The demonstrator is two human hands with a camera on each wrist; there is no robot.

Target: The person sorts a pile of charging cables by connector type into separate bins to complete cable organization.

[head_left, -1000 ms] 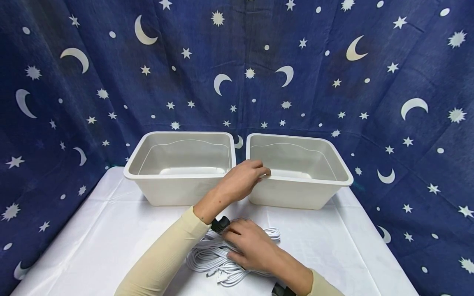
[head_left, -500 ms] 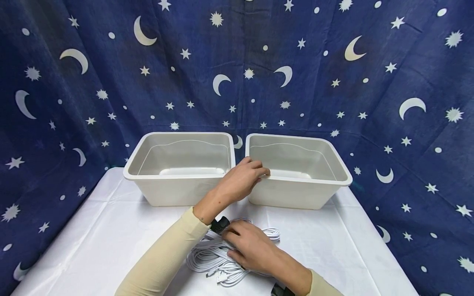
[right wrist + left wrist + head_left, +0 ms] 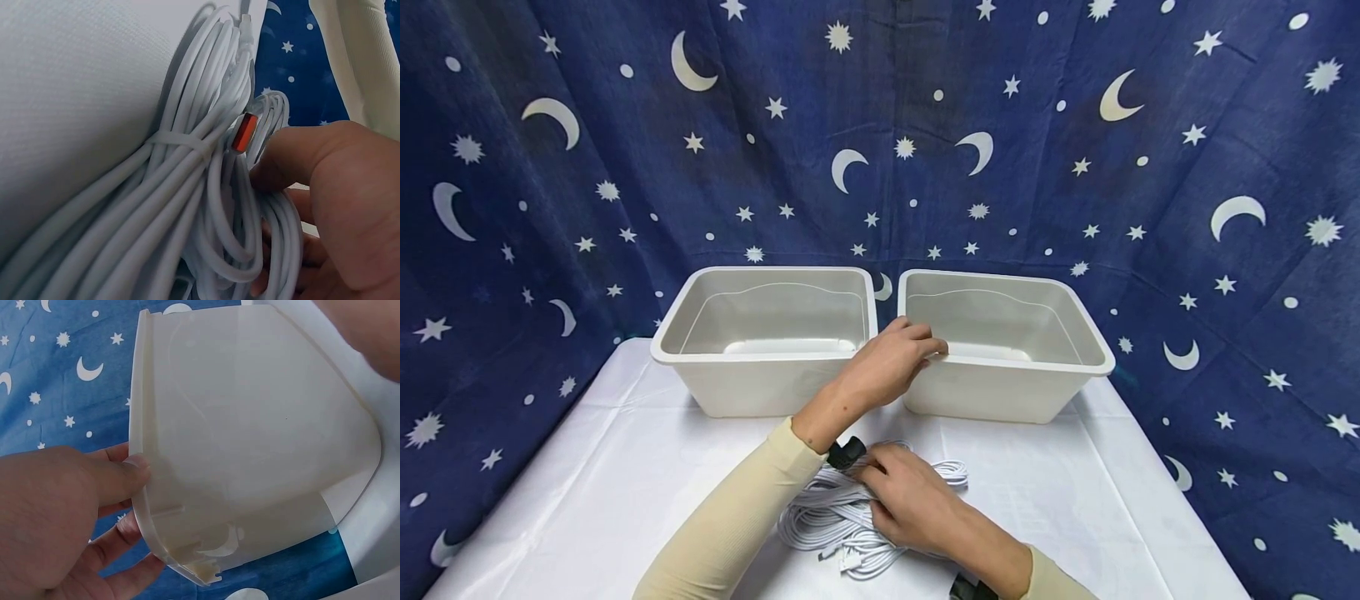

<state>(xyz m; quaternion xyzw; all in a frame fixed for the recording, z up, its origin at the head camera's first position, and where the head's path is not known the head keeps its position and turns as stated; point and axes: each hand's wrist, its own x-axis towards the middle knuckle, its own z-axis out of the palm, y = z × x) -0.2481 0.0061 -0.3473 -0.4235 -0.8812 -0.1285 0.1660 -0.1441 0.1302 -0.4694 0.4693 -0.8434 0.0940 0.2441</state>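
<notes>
both hands pinch: the left hand (image 3: 891,360) holds the right bin (image 3: 992,392) at its front rim near the left corner, the right hand (image 3: 921,504) white cables (image 3: 812,521) toward the table's (image 3: 587,492) front edge. gathering seems the step; lifting would need a fuller hold.

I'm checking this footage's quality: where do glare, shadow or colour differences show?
Head: pale glare on the floors of the left bin and right bin, soft shadows on the white cloth; left wrist: the curtain looks lighter blue than in the head view; right wrist: the cloth dims to grey beside the cables.
</notes>
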